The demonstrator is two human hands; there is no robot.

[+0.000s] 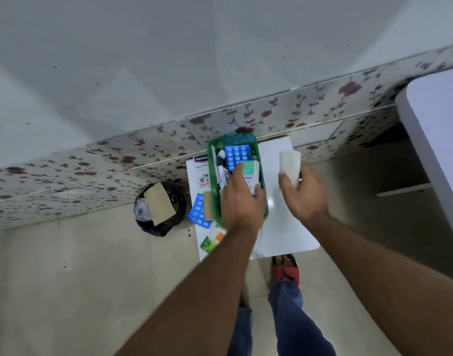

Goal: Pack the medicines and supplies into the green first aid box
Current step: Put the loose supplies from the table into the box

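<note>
The green first aid box point(212, 160) stands on a small white table point(282, 222). Inside it lie a blue blister pack point(237, 155), a tube and small packets. My left hand point(242, 199) reaches into the box and grips a white and green medicine packet point(251, 173). My right hand point(301, 191) is to the right of the box, above the table, holding a white gauze roll point(289, 163). Left of the box lie a plaster box point(201, 173), a second blue blister pack point(198, 211), a tan bandage strip point(207, 205) and a green and orange sachet point(212, 240).
A black bin point(160, 209) with a brown card on top stands on the floor left of the table. A floral tiled wall runs behind. A white surface point(436, 140) juts in at the right. My foot in a red sandal point(285, 269) is below the table.
</note>
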